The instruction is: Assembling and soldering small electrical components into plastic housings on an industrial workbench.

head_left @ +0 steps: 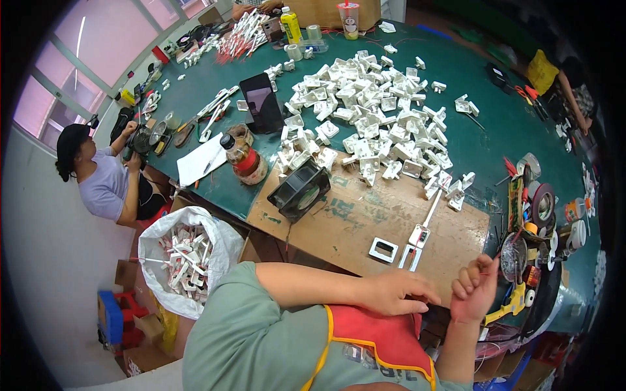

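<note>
White plastic frame lies flat on the cardboard sheet, close to its near edge, and it is the part nearest to the hands. Going from the left: a person in a grey shirt sits at the left edge of the green table, and below this edge stands a white sack full of white parts with red wires. On the table near this side there are a sheet of paper, a glass jar with a red label, and a dark phone standing upright. A black fan sits tilted on the left far corner of the cardboard. A big heap of white plastic parts covers the middle of the table and reaches the far edge of the cardboard. Just right of the frame lie 2 long white pieces. The left hand rests at the near edge of the cardboard, fingers relaxed and a little spread, holding nothing. The right hand is raised beside it, fingers curled loosely, also empty. At the right edge of the table are tape rolls and tools.
</note>
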Motion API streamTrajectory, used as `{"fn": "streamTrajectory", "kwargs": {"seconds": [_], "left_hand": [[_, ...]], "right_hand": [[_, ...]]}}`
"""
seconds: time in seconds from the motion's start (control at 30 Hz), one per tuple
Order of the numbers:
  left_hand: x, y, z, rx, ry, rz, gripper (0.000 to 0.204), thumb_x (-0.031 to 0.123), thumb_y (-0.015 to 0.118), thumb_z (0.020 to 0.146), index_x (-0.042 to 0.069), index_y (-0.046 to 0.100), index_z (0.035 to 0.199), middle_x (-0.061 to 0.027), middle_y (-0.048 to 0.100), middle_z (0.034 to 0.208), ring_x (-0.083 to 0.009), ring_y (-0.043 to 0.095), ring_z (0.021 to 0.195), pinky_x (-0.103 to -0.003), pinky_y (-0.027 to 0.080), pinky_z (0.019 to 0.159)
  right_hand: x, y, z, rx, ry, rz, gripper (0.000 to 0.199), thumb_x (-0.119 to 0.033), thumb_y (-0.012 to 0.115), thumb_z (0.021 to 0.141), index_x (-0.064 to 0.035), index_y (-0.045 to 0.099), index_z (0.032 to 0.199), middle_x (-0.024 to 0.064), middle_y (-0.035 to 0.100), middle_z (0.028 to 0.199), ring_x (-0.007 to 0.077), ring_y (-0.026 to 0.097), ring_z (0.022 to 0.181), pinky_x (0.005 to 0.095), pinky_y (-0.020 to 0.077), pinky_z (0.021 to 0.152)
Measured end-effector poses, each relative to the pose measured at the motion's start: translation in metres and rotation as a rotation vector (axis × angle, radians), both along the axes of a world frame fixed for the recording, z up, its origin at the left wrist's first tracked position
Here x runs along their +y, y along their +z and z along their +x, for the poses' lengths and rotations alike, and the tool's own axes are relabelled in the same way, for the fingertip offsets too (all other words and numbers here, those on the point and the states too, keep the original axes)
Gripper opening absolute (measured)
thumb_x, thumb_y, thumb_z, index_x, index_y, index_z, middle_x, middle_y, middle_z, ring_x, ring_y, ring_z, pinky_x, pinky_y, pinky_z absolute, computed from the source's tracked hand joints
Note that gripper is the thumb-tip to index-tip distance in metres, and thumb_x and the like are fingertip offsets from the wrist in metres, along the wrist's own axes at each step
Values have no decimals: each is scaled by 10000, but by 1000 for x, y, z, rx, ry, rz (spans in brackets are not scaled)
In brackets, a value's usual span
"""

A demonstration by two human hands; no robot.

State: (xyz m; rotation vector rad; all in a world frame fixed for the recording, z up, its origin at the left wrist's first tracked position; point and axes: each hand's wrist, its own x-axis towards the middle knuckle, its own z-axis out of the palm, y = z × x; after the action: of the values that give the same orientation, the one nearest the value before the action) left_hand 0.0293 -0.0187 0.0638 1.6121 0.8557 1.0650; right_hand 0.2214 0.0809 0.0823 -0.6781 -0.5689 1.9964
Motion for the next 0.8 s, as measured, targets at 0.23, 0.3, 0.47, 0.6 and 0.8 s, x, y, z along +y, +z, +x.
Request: {"fn": "streamTrajectory", "kwargs": {"seconds": [0.23, 0.3, 0.47, 0.6, 0.8], "left_hand": [[7, -8, -32, 216, 161, 151, 249, 120, 673, 834, 50, 643, 1071, -139, 625, 1131, -320, 598, 1065, -392, 476, 913], [5, -19, -46, 400, 220, 179, 242, 126, 691, 814, 52, 652, 1041, -153, 636, 1113, -321, 630, 1003, -399, 509, 849], [-12, -36, -58, 147, 422, -65, 208, 74, 595, 905, -17, 620, 1091, -169, 572, 1177, -224, 620, 937, -327, 498, 865], [1, -48, -58, 166, 392, -95, 216, 49, 583, 924, -30, 602, 1124, -160, 561, 1189, -216, 623, 942, -325, 508, 866], [6, -42, -42, 212, 380, -123, 222, 49, 571, 934, -40, 595, 1136, -152, 563, 1194, -215, 621, 944, -325, 512, 863]], "right_hand": [[10, 43, 117, -211, -478, 134, 234, -235, 439, 1027, -40, 556, 1085, -65, 312, 674, 17, 276, 515, 172, 229, 392], [9, 55, 172, -235, -469, 350, 239, -187, 400, 1039, -10, 511, 1156, -47, 322, 717, 34, 294, 561, 173, 251, 420], [-37, 71, 313, -394, -916, 431, 227, -202, 467, 1013, -26, 543, 1133, -35, 367, 717, 72, 337, 596, 220, 304, 477], [-95, 20, 406, -663, -1353, 175, 213, -209, 479, 999, -38, 548, 1105, -23, 408, 708, 86, 357, 567, 243, 316, 478], [-158, -105, 465, -888, -1457, -274, 180, -186, 491, 972, -41, 547, 1063, -9, 432, 685, 96, 362, 484, 252, 324, 443]]}}
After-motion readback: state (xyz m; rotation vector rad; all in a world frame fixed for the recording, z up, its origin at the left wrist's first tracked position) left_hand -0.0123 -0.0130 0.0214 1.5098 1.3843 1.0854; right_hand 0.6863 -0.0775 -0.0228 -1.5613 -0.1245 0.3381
